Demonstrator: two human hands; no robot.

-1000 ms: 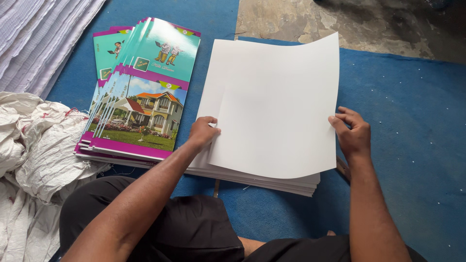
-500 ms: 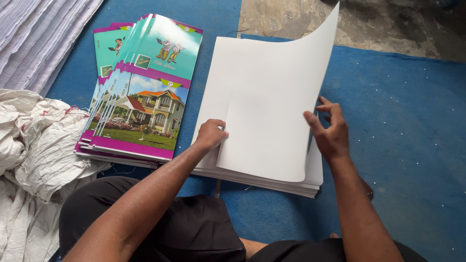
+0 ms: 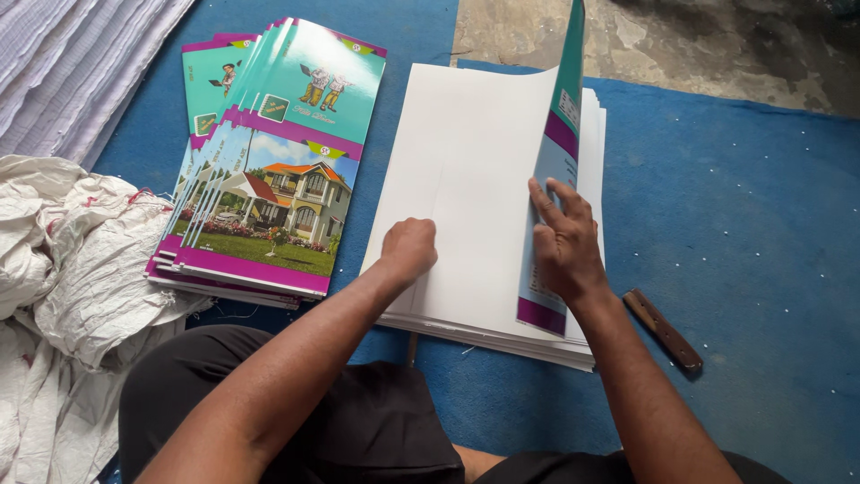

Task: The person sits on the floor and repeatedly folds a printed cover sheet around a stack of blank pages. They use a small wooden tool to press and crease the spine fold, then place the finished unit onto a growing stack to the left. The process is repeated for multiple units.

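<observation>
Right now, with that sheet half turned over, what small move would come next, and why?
Probably the right hand lays the sheet flat toward the left and presses the crease. The sheet stands nearly upright with its printed side showing, the left hand pins the white stack, and finished folded covers lie beside it.

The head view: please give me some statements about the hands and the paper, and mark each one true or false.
1. The right hand presses a sheet folded up on the white stack. True.
2. The left hand holds the knife. False: it rests as a fist on the white stack.
3. The folded colour covers lie left of the stack. True.
4. The wooden-handled tool lies on top of the stack. False: it lies on the blue mat, right of it.
</observation>
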